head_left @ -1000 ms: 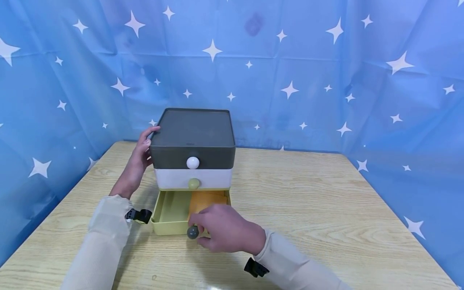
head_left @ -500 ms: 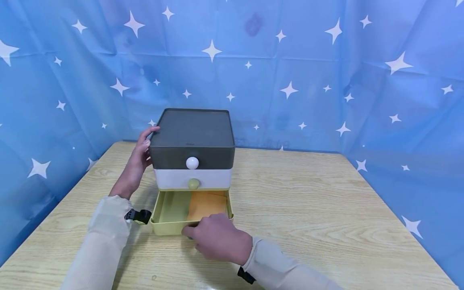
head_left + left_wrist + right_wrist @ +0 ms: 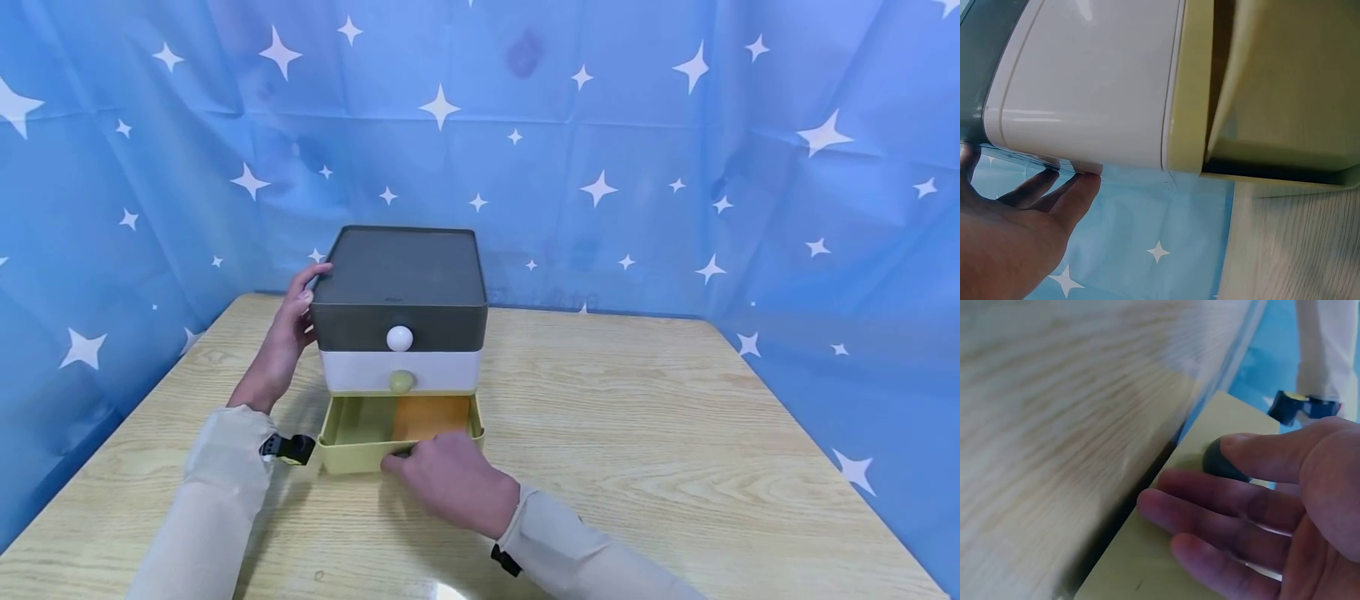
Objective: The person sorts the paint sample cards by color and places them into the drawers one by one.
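A small three-tier drawer unit [image 3: 405,325] stands on the table, its top tier dark grey and its middle tier white. The yellow-green bottom drawer [image 3: 356,457] is pulled partway out, with a flat orange-brown piece [image 3: 427,417] lying in its right half. My left hand [image 3: 288,325] rests against the unit's left side, fingers stretched, fingertips on the wall in the left wrist view. At the drawer front, my right hand [image 3: 453,483] pinches the dark round knob [image 3: 1221,461], thumb on it and index finger mostly hidden behind the thumb. Its other fingers lie along the drawer front.
A white knob [image 3: 400,338] sits on the top tier and a green knob [image 3: 402,382] on the middle one. The wood-grain table [image 3: 637,433] extends to the right. Behind hangs a blue cloth [image 3: 555,150] with white stars.
The bottom drawer has slid a little inward. My right hand has closed in on the knob, hiding it in the head view, and moved inward with the drawer. The left hand stays put.
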The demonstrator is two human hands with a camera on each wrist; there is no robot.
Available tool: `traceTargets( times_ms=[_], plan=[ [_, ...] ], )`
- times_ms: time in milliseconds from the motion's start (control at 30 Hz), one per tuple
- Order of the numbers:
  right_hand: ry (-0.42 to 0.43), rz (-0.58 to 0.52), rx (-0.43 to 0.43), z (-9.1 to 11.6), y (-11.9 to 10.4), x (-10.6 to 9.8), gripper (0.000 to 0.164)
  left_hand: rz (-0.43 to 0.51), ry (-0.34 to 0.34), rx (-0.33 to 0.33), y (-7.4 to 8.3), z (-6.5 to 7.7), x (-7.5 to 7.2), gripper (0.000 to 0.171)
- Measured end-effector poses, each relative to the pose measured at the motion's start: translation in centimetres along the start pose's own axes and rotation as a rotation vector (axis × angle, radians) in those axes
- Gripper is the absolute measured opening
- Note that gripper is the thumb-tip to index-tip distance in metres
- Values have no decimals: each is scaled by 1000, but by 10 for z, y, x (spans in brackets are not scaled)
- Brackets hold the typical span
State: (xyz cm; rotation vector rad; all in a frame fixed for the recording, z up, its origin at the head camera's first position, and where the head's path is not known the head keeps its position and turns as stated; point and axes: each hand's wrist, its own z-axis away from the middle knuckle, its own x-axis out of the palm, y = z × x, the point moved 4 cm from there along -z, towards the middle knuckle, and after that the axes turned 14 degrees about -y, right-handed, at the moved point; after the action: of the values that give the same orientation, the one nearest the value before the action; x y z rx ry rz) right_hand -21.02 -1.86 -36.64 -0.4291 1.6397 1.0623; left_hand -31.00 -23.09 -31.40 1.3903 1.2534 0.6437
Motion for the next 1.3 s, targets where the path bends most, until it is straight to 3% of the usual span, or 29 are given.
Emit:
traceTargets(
  times_ms=[233, 600, 800, 1033, 1300],
  plan=[
    [81, 11, 30, -6, 6, 2, 30, 10, 2, -4, -1, 0, 0, 53],
    [3, -35, 89, -26, 19, 15, 33, 8, 0, -7, 0, 0, 1, 53],
    [12, -57, 124, -32, 27, 21, 41, 9, -6, -7, 0, -1, 1, 53],
    [93, -92, 143, -34, 35, 24, 25, 20, -6, -3, 1, -4, 4, 52],
    [68, -126, 120, -41, 38, 29, 14, -2, 1, -13, 2, -5, 2, 52]
  ],
)
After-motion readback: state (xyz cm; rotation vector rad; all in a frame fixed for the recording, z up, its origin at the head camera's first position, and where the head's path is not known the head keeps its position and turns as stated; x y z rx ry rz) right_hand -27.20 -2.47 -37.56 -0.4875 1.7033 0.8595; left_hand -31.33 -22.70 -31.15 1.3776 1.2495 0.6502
